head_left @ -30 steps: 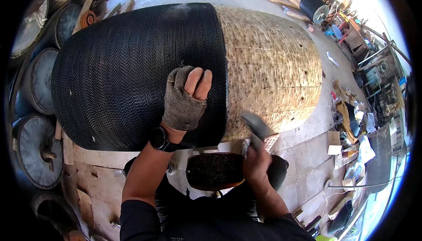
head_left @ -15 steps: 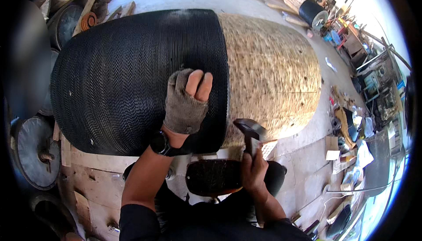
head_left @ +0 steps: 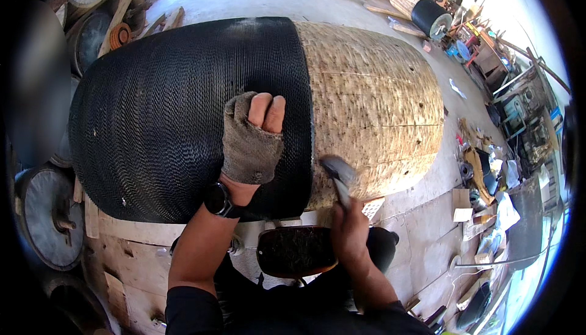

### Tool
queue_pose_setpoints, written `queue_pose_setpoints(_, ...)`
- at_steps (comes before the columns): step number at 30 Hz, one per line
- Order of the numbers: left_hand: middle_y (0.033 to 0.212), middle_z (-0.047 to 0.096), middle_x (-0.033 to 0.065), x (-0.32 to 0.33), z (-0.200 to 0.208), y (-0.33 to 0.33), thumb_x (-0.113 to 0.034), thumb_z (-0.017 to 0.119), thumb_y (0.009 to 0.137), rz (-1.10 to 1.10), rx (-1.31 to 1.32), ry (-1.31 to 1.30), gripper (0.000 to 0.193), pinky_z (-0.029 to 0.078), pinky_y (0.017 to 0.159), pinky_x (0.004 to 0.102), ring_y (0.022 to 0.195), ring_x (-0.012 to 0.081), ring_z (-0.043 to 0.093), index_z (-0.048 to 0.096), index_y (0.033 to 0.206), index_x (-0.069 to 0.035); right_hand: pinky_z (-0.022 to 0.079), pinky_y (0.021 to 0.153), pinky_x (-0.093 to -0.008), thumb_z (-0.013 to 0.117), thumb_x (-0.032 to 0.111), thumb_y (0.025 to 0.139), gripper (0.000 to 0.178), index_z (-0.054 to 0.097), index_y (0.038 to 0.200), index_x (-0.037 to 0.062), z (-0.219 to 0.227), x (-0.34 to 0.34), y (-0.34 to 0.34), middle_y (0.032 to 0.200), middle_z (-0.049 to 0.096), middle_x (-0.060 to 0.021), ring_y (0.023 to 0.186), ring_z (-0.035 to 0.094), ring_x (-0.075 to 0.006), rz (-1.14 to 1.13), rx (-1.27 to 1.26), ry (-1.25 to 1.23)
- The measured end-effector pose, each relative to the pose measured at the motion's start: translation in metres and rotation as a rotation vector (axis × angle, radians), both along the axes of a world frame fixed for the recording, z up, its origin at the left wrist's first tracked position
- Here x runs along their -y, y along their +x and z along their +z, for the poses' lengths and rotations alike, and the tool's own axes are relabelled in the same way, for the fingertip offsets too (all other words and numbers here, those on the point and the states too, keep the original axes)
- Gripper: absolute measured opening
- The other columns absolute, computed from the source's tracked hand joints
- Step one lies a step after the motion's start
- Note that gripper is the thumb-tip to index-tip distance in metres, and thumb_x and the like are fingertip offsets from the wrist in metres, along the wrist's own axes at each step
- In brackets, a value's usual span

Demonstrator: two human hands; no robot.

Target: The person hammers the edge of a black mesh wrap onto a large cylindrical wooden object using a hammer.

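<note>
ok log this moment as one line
left hand: gloved, over black ridged covering | right hand: gripping hammer-like tool | drum: tan surface exposed at right

"Can you read any lettering, number or sign?"

"None. The wristwatch (head_left: 216,199) is too small and dark to read, and the cardboard (head_left: 461,199) on the right shows nothing legible."

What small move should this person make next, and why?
Perhaps a light, careful tap with the hammer near the edge of the black covering. The right hand holds the hammer, its head beside that edge, over the pale part of the drum, while the gloved left hand is curled over the black covering close by.
</note>
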State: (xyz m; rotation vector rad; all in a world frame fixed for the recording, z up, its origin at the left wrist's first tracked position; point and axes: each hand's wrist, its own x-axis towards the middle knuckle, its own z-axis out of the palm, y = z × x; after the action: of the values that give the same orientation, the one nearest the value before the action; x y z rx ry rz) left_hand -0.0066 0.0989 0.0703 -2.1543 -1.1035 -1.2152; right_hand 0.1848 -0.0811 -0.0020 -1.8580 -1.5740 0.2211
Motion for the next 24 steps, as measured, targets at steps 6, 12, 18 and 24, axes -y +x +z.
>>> queue_pose_setpoints(6,0.111,0.053,0.0104,0.003,0.0,0.001,-0.004,0.065,0.077,0.08,-0.051,-0.013,0.037,0.049,0.087,0.046,0.101,0.0299,0.056,0.061,0.114,-0.009,0.049,0.062,-0.041,0.051,0.003,0.093,0.015,0.054,0.103,-0.007,0.008,0.028,0.006,0.076,0.059,-0.0158,0.065,0.059,-0.0287,0.199,-0.205,0.317)
queue_pose_setpoints(12,0.112,0.056,0.0104,-0.002,0.006,-0.001,0.001,0.064,0.079,0.102,-0.104,-0.003,0.039,0.048,0.088,0.0448,0.101,0.029,0.056,0.063,0.117,-0.009,0.047,0.055,-0.0541,0.065,0.018,0.093,0.024,0.048,0.098,0.001,-0.011,0.018,0.006,0.072,0.061,-0.0264,0.066,0.061,-0.0492,-0.03,0.047,0.056)
queue_pose_setpoints(18,0.104,0.061,0.0119,0.054,-0.011,0.021,-0.003,0.063,0.086,-0.244,0.096,0.081,0.037,0.049,0.086,0.0441,0.091,0.0295,0.06,0.058,0.123,-0.005,0.048,0.057,-0.054,0.062,0.016,0.096,0.02,0.049,0.1,0.001,-0.019,0.056,0.013,0.076,0.062,-0.028,0.071,0.062,-0.0495,-0.011,-0.254,0.015)
queue_pose_setpoints(24,0.099,0.065,0.0129,0.119,-0.065,0.04,-0.001,0.061,0.088,-0.355,0.219,-0.335,0.046,0.049,0.088,0.0431,0.092,0.0291,0.063,0.052,0.133,-0.001,0.048,0.059,-0.0531,0.063,0.019,0.096,0.023,0.049,0.097,0.001,-0.028,0.06,0.015,0.075,0.061,-0.0273,0.073,0.062,-0.049,0.032,-0.317,-0.026)
